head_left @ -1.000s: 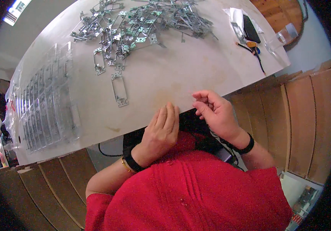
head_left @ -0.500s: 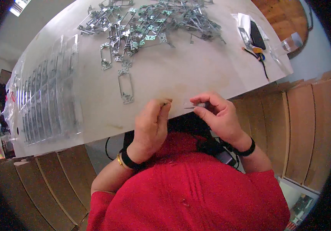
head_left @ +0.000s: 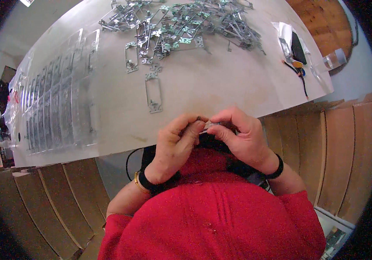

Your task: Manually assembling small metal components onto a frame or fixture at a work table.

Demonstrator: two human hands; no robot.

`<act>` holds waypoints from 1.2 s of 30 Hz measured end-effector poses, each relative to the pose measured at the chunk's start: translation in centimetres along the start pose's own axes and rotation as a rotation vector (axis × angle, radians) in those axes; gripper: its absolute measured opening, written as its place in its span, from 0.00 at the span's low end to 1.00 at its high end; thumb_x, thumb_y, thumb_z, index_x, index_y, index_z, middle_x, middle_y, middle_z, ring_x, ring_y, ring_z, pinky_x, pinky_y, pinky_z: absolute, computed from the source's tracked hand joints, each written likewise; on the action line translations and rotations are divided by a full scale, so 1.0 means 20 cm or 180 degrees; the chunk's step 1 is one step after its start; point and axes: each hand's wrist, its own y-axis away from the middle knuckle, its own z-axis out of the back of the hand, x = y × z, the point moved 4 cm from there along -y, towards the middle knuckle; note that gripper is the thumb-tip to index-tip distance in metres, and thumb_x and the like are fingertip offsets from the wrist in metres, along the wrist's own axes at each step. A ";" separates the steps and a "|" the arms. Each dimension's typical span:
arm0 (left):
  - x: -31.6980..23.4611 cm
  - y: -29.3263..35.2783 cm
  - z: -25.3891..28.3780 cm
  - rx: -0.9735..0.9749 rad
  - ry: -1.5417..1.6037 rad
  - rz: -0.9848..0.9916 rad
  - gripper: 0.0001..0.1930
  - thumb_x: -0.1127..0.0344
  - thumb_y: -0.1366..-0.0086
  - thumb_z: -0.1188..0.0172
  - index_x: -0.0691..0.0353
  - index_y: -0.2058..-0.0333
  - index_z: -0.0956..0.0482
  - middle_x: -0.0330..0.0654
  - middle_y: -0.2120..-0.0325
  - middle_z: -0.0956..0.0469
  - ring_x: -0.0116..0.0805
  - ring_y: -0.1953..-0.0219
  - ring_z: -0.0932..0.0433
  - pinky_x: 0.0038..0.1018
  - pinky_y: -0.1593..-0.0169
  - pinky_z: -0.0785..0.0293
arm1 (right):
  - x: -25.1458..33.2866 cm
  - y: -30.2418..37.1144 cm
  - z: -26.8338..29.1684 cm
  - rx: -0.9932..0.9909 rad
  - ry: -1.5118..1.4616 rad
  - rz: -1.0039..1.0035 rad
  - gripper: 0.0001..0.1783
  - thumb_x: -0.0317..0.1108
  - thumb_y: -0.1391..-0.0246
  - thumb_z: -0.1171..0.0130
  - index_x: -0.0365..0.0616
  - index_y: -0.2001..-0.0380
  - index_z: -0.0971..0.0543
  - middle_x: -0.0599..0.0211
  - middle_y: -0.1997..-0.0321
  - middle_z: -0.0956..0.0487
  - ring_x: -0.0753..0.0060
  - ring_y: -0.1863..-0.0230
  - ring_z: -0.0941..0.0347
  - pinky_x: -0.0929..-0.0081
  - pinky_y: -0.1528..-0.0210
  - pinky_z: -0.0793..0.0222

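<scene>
My left hand (head_left: 174, 145) is closed, thumb and forefinger pinched on something small and dark that I cannot make out. Close beside it, my right hand (head_left: 247, 138) grips a small, pale, thin metal piece (head_left: 208, 126) whose kind is too small to tell. Both sets of fingertips nearly meet over the table's near edge; whether the two held things touch cannot be told. Just beyond the left hand lies a narrow rectangular metal frame (head_left: 155, 106) with punched end plates.
Similar metal frames form a tangled pile (head_left: 186, 32) at the far side of the table (head_left: 233, 82). Clear plastic trays (head_left: 58, 108) of dark parts lie left. A black phone (head_left: 299, 48), a dark cord (head_left: 303, 82) and a clear cup (head_left: 335, 59) are right. Cardboard boxes (head_left: 339, 156) stand below.
My hands have come together, the right moving left and the left moving right, so the fingertips nearly meet. The whole view has shifted slightly.
</scene>
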 end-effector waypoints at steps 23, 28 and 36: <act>-0.07 0.05 0.06 0.0764 0.0501 0.0755 0.13 0.61 0.27 0.39 0.63 0.53 0.16 0.30 0.73 0.21 0.17 0.72 0.28 0.19 0.71 0.32 | 0.14 -0.08 0.00 0.0616 0.0245 0.0965 0.08 0.26 0.42 0.36 0.43 0.59 0.18 0.61 0.63 0.18 0.58 0.59 0.20 0.68 0.56 0.25; -0.04 0.05 0.06 0.0685 0.0617 0.0958 0.15 0.59 0.25 0.42 0.65 0.52 0.17 0.31 0.72 0.21 0.17 0.74 0.29 0.18 0.71 0.32 | 0.16 -0.07 0.04 -0.0025 0.0458 0.0767 0.05 0.27 0.41 0.36 0.44 0.61 0.19 0.62 0.63 0.18 0.61 0.63 0.21 0.70 0.60 0.26; -0.03 0.01 0.11 0.0222 0.1036 0.0520 0.14 0.60 0.24 0.44 0.64 0.53 0.18 0.36 0.69 0.18 0.20 0.75 0.26 0.18 0.72 0.30 | 0.23 -0.04 0.07 -0.0344 0.0682 0.1032 0.04 0.29 0.39 0.36 0.43 0.62 0.20 0.62 0.66 0.21 0.64 0.67 0.24 0.72 0.64 0.28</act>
